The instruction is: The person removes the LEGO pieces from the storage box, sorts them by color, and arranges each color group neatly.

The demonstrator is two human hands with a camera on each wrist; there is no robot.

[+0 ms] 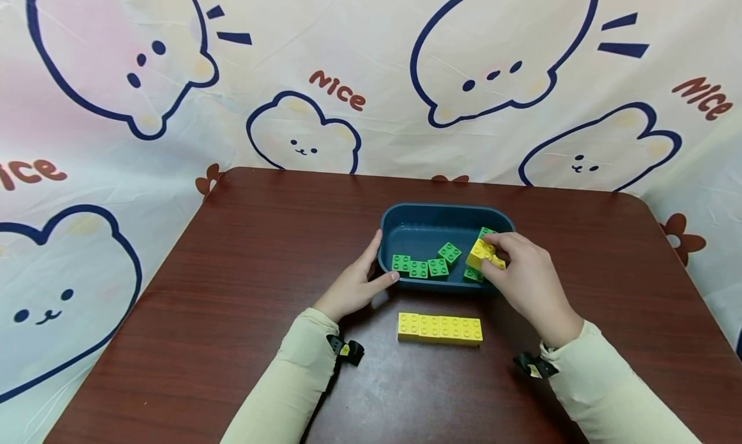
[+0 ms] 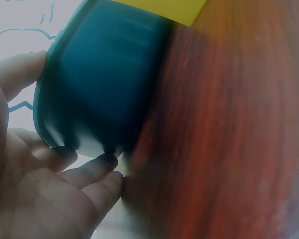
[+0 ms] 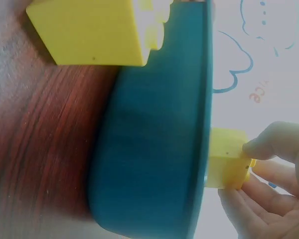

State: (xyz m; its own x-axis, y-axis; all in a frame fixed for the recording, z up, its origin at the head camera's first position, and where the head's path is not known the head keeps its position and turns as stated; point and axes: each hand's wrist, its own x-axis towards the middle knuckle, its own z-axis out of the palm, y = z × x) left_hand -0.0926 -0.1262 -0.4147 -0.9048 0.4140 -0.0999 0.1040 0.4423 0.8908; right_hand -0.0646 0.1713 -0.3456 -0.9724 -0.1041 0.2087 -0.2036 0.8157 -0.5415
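Observation:
A dark blue plastic tray (image 1: 417,215) stands on the table with several green toy bricks (image 1: 418,269) inside. My left hand (image 1: 353,286) holds the tray's left front corner, thumb at the front rim and fingers against the left side; in the left wrist view the fingertips (image 2: 107,160) meet its outer wall. Over the tray's right part, my right hand (image 1: 530,279) pinches a yellow toy brick (image 1: 478,253) between thumb and fingers. Green bricks below are partly hidden by it. In the right wrist view this yellow brick (image 3: 226,162) shows just beyond the tray's rim.
In front of the tray, a row of yellow bricks (image 1: 439,328) lies end to end on the brown wooden table (image 1: 261,250). A printed cloth (image 1: 382,141) with cartoon bears hangs behind and beside the table.

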